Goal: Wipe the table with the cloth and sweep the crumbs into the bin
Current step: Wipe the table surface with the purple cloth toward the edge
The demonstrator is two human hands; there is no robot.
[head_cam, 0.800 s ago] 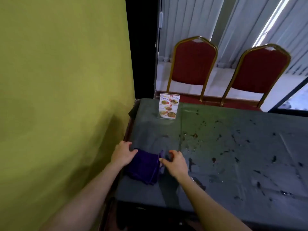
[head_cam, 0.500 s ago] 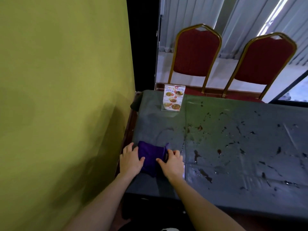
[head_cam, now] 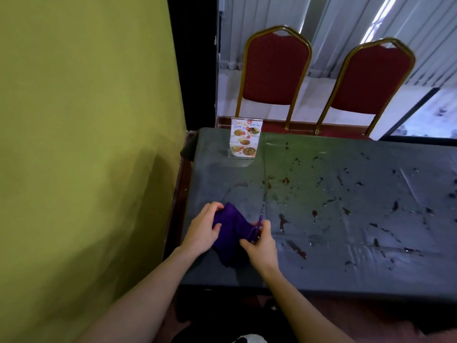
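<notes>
1. Cloth: a dark purple, soft folded cloth (head_cam: pixel 228 233) lies bunched at the near left corner of the bench (head_cam: pixel 321 273), a long surface under a dark grey-green glossy cover.
2. Left hand (head_cam: pixel 201 231): fingers curled over the cloth's left edge, gripping it.
3. Right hand (head_cam: pixel 259 243): thumb and fingers pinching the cloth's right edge, beside a small purple loop.
4. Step in hand, as judged: gathering or refolding the cloth into a pad before wiping. A flat, firm pad with the loop tucked under would give even contact; a loose bunch would likely smear the wet stains.
5. Soil: dark brown splashes and crumbs (head_cam: pixel 284 180) are scattered across the middle and right of the bench, well apart from the cloth. No bin is in view.
6. Edges: the yellow-green wall (head_cam: pixel 86 144) runs close along the left end, leaving little room there; the near edge is just below the hands.
7. Open room: rightward the surface is free for long strokes. A small upright printed menu card in a clear stand (head_cam: pixel 243 138) sits near the far left edge, with two red padded chairs with gold frames (head_cam: pixel 274 70) behind; strokes should steer round the card.
</notes>
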